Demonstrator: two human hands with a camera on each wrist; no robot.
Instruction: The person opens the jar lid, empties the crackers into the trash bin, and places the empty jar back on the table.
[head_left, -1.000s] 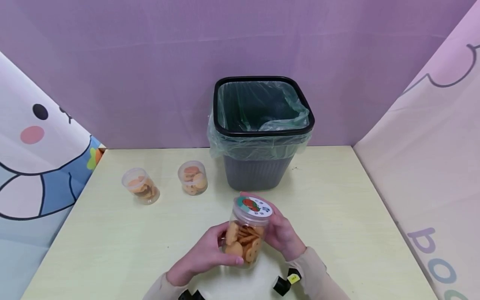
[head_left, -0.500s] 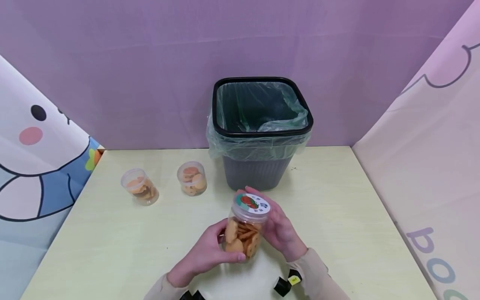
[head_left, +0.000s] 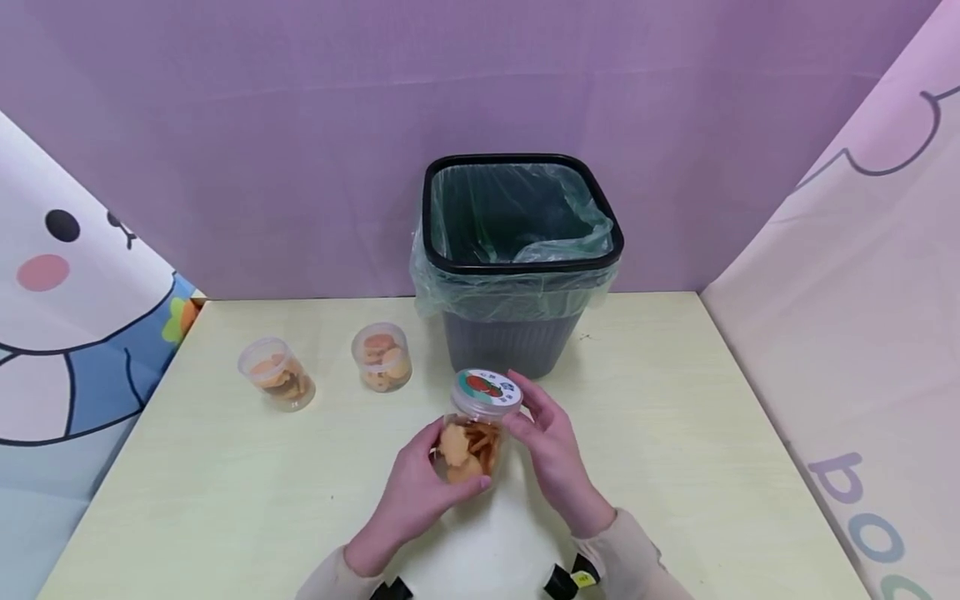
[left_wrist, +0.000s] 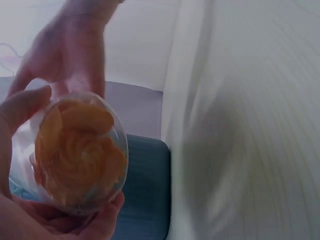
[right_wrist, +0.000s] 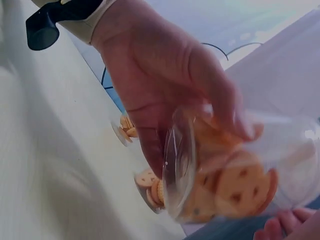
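Observation:
A clear plastic jar [head_left: 459, 454] of biscuits stands between my hands, tilted. Its label, red and green on white, covers the lid [head_left: 486, 388]. My left hand [head_left: 415, 483] grips the jar's body, thumb across the near side; the biscuits [right_wrist: 235, 192] show through the wall in the right wrist view. My right hand [head_left: 558, 454] pinches the lid's right edge between thumb and fingers; some of its fingers are hidden behind the jar. In the left wrist view the round base [left_wrist: 82, 155] faces the camera, and the right hand [left_wrist: 75, 55] appears beyond it.
Two lidless clear tubs of biscuits stand left: a far-left tub [head_left: 277, 375] and a nearer tub [head_left: 382, 358]. Behind the jar stands a grey bin [head_left: 510, 342] with a black rim and green liner. A purple cloth [head_left: 300, 167] hangs behind the pale table [head_left: 225, 500].
The jar has shifted left and slightly away from me in my left hand. My right hand has moved from behind the jar, its thumb now at the lid's edge.

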